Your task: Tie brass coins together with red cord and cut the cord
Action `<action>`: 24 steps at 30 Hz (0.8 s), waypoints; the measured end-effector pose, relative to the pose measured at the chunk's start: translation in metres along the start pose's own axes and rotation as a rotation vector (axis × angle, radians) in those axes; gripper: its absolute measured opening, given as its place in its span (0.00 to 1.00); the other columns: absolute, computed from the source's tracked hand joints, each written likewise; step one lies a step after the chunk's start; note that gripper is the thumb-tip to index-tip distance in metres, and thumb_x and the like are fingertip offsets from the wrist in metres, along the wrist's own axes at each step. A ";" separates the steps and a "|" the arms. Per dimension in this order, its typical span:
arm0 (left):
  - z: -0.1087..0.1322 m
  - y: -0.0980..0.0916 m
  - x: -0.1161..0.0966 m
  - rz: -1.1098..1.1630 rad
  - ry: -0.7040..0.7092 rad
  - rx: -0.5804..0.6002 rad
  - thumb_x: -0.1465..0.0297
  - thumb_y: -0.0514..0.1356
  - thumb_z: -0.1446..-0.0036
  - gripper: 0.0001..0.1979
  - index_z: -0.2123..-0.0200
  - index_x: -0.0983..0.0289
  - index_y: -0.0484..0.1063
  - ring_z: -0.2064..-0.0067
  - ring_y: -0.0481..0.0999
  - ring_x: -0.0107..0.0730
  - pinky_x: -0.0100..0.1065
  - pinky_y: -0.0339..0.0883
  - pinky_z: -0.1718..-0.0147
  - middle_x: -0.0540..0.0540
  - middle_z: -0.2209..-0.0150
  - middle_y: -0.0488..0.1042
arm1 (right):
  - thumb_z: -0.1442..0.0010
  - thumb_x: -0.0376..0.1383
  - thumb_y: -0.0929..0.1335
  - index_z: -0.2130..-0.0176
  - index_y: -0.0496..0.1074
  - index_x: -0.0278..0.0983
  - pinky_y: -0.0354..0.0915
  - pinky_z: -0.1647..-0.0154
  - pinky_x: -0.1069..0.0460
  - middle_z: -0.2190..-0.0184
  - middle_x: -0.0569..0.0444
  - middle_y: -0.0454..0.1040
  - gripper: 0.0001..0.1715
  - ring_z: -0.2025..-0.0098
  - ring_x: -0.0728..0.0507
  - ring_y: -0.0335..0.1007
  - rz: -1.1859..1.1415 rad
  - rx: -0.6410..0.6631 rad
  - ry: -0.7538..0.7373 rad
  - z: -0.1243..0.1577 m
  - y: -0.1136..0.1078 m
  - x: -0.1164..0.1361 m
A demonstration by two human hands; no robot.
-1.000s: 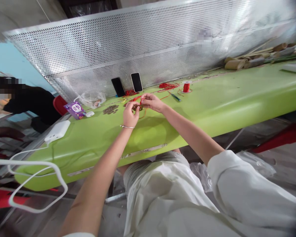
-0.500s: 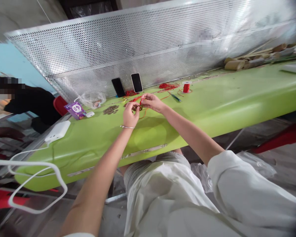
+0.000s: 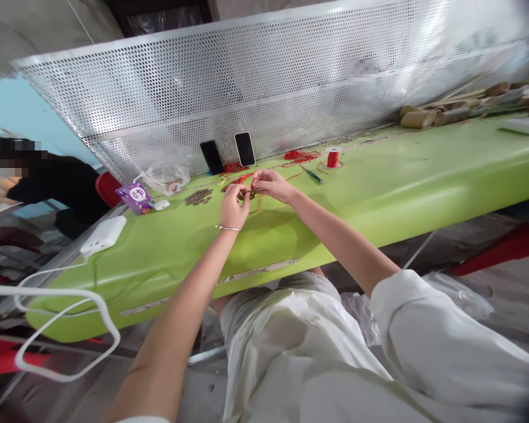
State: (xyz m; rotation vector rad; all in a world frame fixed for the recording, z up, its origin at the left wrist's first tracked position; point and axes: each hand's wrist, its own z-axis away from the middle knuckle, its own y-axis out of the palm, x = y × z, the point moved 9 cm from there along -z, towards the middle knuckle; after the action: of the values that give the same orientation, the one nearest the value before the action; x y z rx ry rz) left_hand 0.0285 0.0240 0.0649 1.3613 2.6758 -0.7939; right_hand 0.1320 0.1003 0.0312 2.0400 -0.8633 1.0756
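Over the green table point(image 3: 286, 235), my left hand point(image 3: 234, 205) and my right hand point(image 3: 271, 185) meet close together. Red cord point(image 3: 254, 181) is pinched in the fingers of my right hand. My left hand is closed on a small dark brown, coin-like piece that the red cord joins; the fingers hide much of it. A pile of flat brownish coin-like pieces point(image 3: 198, 197) lies to the left of my hands. Behind them are loose red cords point(image 3: 300, 156), and to the right stand a spool of red cord point(image 3: 333, 158) and small scissors-like snips point(image 3: 312, 174).
Two phones, one black point(image 3: 212, 156) and one white-edged point(image 3: 245, 149), lean on the perforated metal panel point(image 3: 194, 88). Left are a plastic bag point(image 3: 165, 178), a purple packet point(image 3: 135, 198) and a white power strip point(image 3: 103, 234). Bamboo pieces point(image 3: 418, 119) lie far right. A person point(image 3: 57, 176) sits left.
My right hand has dipped very slightly, its fingers still at the red cord. My left hand stays nearly in place.
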 end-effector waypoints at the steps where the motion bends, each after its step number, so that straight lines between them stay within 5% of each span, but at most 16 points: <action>1: 0.000 0.000 0.000 0.000 -0.001 0.000 0.77 0.58 0.46 0.05 0.68 0.61 0.68 0.71 0.69 0.30 0.31 0.66 0.70 0.51 0.70 0.70 | 0.53 0.32 0.74 0.66 0.66 0.35 0.69 0.65 0.56 0.72 0.60 0.71 0.15 0.70 0.54 0.69 0.011 -0.006 0.000 0.000 0.000 0.000; 24: -0.001 -0.003 0.003 0.020 -0.033 -0.042 0.75 0.58 0.46 0.04 0.66 0.60 0.69 0.69 0.71 0.31 0.32 0.67 0.70 0.53 0.68 0.73 | 0.53 0.28 0.74 0.60 0.68 0.36 0.71 0.59 0.54 0.69 0.58 0.73 0.19 0.66 0.52 0.71 0.014 -0.078 0.001 0.000 -0.006 -0.001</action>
State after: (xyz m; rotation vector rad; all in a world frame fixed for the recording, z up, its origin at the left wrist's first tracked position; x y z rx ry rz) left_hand 0.0242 0.0250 0.0661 1.3519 2.6344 -0.7476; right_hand 0.1364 0.1039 0.0287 1.9716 -0.9062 1.0344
